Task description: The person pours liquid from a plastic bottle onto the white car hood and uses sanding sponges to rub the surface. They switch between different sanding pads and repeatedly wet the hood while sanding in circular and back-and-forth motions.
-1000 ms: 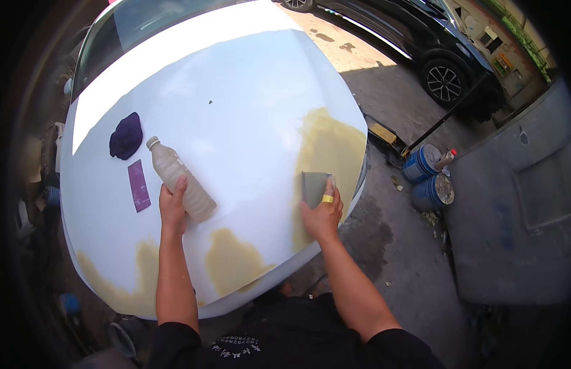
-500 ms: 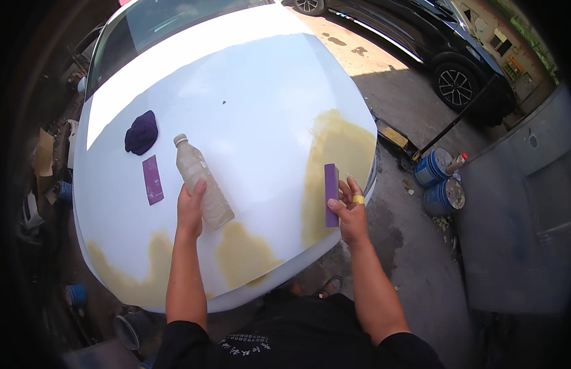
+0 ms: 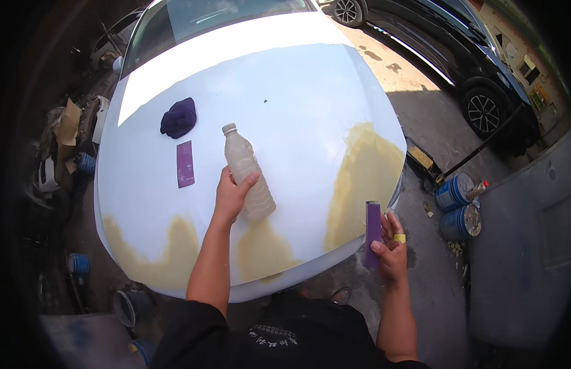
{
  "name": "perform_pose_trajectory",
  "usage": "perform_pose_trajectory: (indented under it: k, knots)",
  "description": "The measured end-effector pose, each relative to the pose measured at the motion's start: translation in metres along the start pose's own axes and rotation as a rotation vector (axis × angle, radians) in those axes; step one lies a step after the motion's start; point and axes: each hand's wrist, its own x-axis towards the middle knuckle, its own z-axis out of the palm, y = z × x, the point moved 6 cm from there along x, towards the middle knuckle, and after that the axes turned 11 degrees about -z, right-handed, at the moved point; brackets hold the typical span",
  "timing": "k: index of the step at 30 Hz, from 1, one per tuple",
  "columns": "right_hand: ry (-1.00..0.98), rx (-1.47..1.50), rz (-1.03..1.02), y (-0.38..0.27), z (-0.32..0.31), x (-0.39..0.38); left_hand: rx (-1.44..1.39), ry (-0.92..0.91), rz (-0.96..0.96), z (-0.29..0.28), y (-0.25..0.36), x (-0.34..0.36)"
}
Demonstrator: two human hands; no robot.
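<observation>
My left hand (image 3: 233, 194) is closed around a cloudy, capped plastic bottle (image 3: 248, 178), tilted over the white car hood (image 3: 285, 147). In my right hand (image 3: 391, 255) is a purple sanding block (image 3: 372, 234), gripped between thumb and fingers, near the hood's front right edge. A yellow band wraps one finger of that hand. Yellowish patches (image 3: 362, 178) mark the hood at its right side and along the front. A flat purple sandpaper strip (image 3: 185, 164) lies left of the bottle, with a crumpled dark purple cloth (image 3: 179, 118) beyond it.
Two blue buckets (image 3: 460, 222) stand on the floor to the right, near a yellow floor jack (image 3: 424, 160) with a long handle. A dark car (image 3: 445, 61) is parked farther back. Car parts and cardboard (image 3: 69, 123) are piled at the left. A grey panel (image 3: 525, 246) stands at right.
The view has shifted, so the hood sits farther right. My right hand with the sanding block has drawn nearer me, from over the yellowish patch to the hood's front edge. Both grips hold.
</observation>
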Motion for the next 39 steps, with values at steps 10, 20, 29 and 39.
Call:
perform_pose_trajectory:
  k: [10,20,29,39]
  knots:
    - [0.043,-0.046,0.029,0.011,-0.015,-0.024,0.689,0.444,-0.199,-0.073,0.031,0.087]
    - [-0.006,-0.049,0.021,-0.012,-0.015,-0.03,0.962,0.479,-0.282,-0.046,0.054,0.083]
    - [-0.097,0.116,0.048,-0.017,-0.014,-0.024,1.035,0.554,-0.236,-0.043,0.052,0.068]
    - [-0.144,0.45,0.061,-0.026,-0.008,-0.024,1.137,0.794,0.086,-0.006,0.013,0.024]
